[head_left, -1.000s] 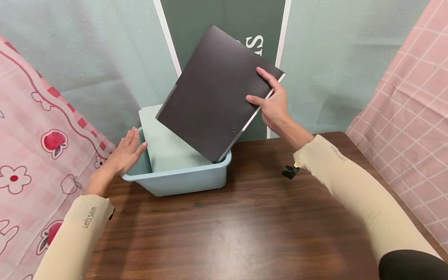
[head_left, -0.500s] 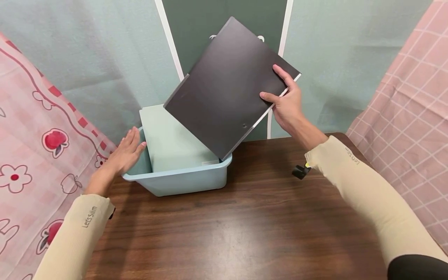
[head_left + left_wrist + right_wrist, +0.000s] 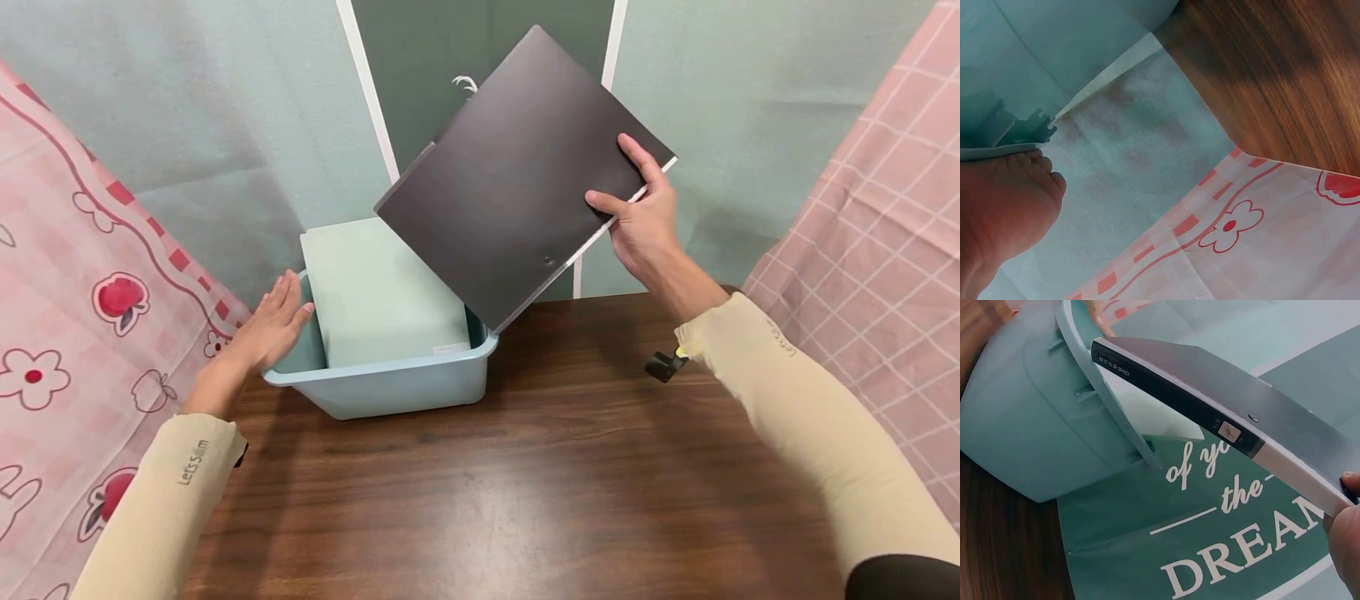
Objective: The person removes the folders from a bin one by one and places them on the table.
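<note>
Beside the tub [image 3: 397, 392], your left fingers [image 3: 278, 296] lie straight, right fingers [image 3: 640, 157] pinching the likely stiff, slick folder [image 3: 517, 175] aptly by its spine [image 3: 1175, 397].

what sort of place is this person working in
Probably an indoor tabletop workspace screened off with fabric: a wood-grain table, a pale green backdrop behind it and pink patterned cloths on both sides.
</note>
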Available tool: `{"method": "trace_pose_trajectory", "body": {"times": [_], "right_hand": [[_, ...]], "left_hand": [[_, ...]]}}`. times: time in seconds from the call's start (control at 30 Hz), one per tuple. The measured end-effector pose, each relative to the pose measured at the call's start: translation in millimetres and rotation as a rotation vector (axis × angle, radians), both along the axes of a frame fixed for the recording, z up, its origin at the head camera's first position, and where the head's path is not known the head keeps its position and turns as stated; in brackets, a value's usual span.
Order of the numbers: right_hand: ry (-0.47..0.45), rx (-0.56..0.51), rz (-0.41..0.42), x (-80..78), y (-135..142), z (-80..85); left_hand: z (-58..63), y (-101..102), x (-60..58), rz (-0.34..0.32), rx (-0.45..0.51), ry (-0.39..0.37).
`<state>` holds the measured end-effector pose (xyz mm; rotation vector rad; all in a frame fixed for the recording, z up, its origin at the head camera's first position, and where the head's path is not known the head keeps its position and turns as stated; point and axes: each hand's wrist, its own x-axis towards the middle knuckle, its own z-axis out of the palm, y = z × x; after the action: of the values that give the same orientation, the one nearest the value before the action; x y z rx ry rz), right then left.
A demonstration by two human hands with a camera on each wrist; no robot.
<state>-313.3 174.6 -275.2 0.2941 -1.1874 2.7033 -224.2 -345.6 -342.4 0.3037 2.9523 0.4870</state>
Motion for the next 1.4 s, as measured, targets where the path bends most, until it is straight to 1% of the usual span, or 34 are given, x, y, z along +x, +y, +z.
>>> {"method": "trace_pose_trajectory", "body": {"times": [0.27,0.43,0.6,0.77,0.9,1.1,1.23,1.4], "right_hand": [[-0.01,-0.007,-0.006,1.0,19,-2.2],[0.004,-0.009,0.002,0.9,31,-2.4],[-0.005,-0.012,0.014,2.1,44,-4.2],[-0.005,0.008,0.029,3.2,54,-4.3],[-0.006,0.02,0.025,2.6,60,-3.7],[-0.002,0.025,0.016,1.7,68,-7.7],[-0.001,0.032,0.023,1.2,75,-9.2],[-0.003,0.038,0.03,1.0,86,-13.5]], "left_hand": [[-2.6,-2,-0.5,0.003,0.001,-0.005],[-1.6,-3,-1.0,0.007,0.0,-0.006],[-1.2,-2,-0.2,0.011,0.001,-0.01],[-3.1,-1,1.8,0.012,0.009,-0.01],[-2.1,-1,1.2,0.01,0.013,-0.007],[-2.4,-2,2.4,0.014,0.016,-0.008],[-3.5,-1,3.6,0.015,0.025,-0.01],[-2.0,-1,2.1,0.013,0.022,0.0]]}}
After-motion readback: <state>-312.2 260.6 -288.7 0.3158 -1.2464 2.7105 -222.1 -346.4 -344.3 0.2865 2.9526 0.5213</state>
